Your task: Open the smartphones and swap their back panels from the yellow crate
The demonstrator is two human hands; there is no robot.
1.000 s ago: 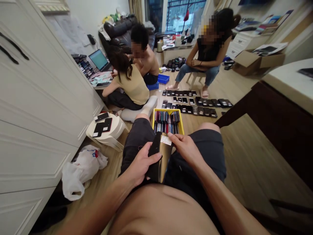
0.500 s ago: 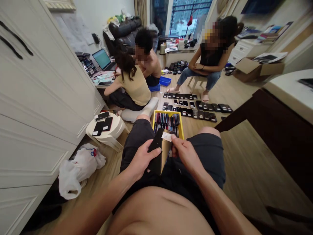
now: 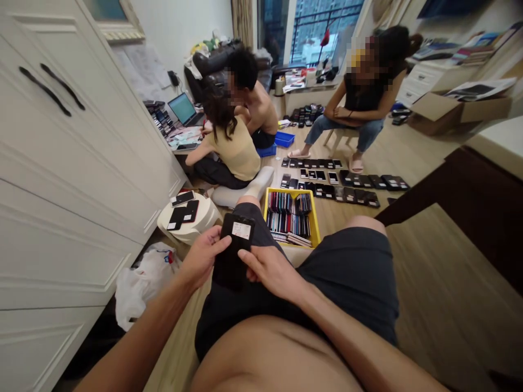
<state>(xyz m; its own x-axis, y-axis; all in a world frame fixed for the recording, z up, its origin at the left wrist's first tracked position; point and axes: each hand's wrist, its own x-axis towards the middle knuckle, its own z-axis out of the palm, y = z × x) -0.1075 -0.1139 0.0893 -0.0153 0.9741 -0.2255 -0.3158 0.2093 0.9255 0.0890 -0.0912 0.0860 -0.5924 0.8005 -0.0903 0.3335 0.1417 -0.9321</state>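
Note:
A black phone (image 3: 233, 257) with a white paper label (image 3: 241, 230) near its top end is held upright above my lap. My left hand (image 3: 206, 255) grips its left edge, thumb on the front. My right hand (image 3: 270, 268) pinches the right edge, its thumb across the face below the label. Just beyond my knees stands a yellow crate (image 3: 316, 220) packed with rows of phones (image 3: 289, 218). To the left, a white stool (image 3: 208, 209) carries several dark phones (image 3: 183, 215).
Rows of phones (image 3: 359, 196) lie on the floor past the crate. Two people (image 3: 235, 149) sit low at the left near a laptop (image 3: 182, 109); another person (image 3: 359, 98) sits on a stool. A white plastic bag (image 3: 141, 286) lies left, a dark table (image 3: 441, 179) stands right.
The phone has moved left and now shows its labelled face squarely. My right hand has shifted from its top corner to the lower right edge. The view has swung slightly.

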